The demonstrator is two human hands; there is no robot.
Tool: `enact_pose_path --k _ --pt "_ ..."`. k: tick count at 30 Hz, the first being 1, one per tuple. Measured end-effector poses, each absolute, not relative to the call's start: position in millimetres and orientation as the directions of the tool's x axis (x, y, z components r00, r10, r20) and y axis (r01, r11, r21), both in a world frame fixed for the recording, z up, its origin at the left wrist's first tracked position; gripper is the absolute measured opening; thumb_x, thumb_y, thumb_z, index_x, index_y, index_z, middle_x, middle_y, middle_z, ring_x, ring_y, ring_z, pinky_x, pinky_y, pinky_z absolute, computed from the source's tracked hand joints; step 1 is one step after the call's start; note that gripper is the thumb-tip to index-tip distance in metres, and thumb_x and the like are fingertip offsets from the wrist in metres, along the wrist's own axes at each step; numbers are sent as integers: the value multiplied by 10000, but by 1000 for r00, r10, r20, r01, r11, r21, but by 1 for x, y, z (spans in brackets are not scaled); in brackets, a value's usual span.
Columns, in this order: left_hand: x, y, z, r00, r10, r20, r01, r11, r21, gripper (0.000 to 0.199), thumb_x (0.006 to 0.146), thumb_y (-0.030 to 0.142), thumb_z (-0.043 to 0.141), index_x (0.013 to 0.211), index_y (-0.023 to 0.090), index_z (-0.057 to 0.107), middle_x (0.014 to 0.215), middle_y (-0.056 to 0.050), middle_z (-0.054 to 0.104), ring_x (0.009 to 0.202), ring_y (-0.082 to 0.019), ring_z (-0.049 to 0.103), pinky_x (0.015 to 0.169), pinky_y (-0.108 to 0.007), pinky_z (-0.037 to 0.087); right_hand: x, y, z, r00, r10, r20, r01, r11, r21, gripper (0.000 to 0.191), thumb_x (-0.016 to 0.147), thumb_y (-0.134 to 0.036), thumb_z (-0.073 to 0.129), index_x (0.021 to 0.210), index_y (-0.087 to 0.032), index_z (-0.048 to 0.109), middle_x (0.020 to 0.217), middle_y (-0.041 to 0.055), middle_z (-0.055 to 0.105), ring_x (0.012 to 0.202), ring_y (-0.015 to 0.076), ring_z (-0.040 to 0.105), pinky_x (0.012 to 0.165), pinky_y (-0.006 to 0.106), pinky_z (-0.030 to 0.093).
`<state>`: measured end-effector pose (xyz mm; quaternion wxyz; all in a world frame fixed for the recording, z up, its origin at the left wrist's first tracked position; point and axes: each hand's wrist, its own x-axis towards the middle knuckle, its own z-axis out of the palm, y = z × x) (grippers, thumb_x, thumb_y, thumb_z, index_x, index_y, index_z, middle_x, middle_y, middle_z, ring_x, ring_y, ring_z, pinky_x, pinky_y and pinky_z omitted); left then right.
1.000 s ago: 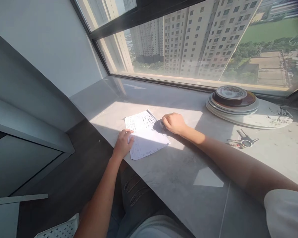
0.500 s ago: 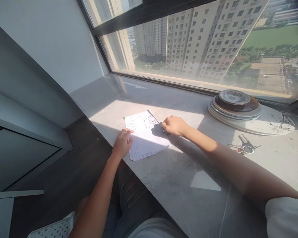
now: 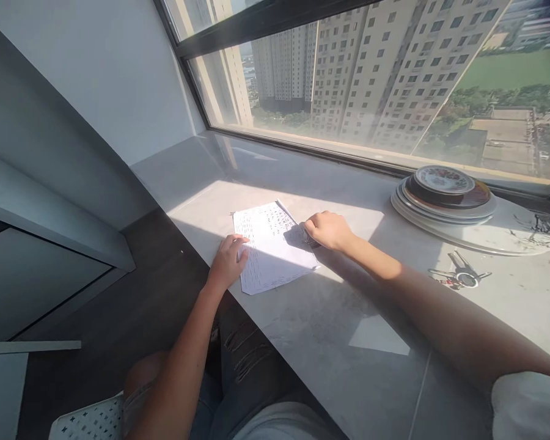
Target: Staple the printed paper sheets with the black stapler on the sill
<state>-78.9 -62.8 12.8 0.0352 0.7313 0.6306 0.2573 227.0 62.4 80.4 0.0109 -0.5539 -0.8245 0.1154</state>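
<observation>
A sheet of white paper (image 3: 275,260) with dark handwriting lies on the grey stone counter, partly sunlit and partly in shade. On its left edge rests my left hand (image 3: 228,260), its fingers apart and slightly bent. My right hand (image 3: 329,231) is closed at the paper's right edge, casting a shadow over the writing. Something small and dark shows under its fingers, too hidden to name. The paper's right side looks rolled or folded into a narrow white strip.
Right of my hands, a stack of plates (image 3: 444,194) stands on a large white platter (image 3: 522,229) by the window. A wristwatch-like round object with metal arms (image 3: 465,276) lies in front of it. The counter's front edge runs diagonally above my lap. A perforated white seat (image 3: 89,421) is at lower left.
The view has shifted slightly, so the plates appear a little farther right. Both hands stay in nearly the same places on the paper, with the right one still closed.
</observation>
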Motion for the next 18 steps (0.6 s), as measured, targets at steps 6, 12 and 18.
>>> enact_pose_path --k 6,12,18 --pt "-77 -64 13 63 941 333 906 -194 375 275 1066 248 499 1287 251 662 1348 -109 637 1313 -317 599 1101 -484 529 222 58 77 -347 934 -84 924 325 -201 519 1050 -355 357 880 -133 794 979 196 797 805 259 675 669 328 355" --pt "-77 -63 12 54 942 330 901 -188 390 279 1056 236 512 1285 257 670 1349 -107 642 1305 -318 599 1114 -500 527 219 54 77 -348 934 -81 927 330 -176 526 1046 -357 354 887 -130 800 981 201 800 824 275 691 663 335 361" --pt "-77 -63 12 55 945 323 901 -187 392 278 1067 251 504 1294 250 664 1351 -112 637 1311 -323 596 1096 -497 536 220 54 78 -329 939 -100 929 303 -211 519 1038 -339 356 867 -124 797 957 205 794 791 266 677 661 335 365"
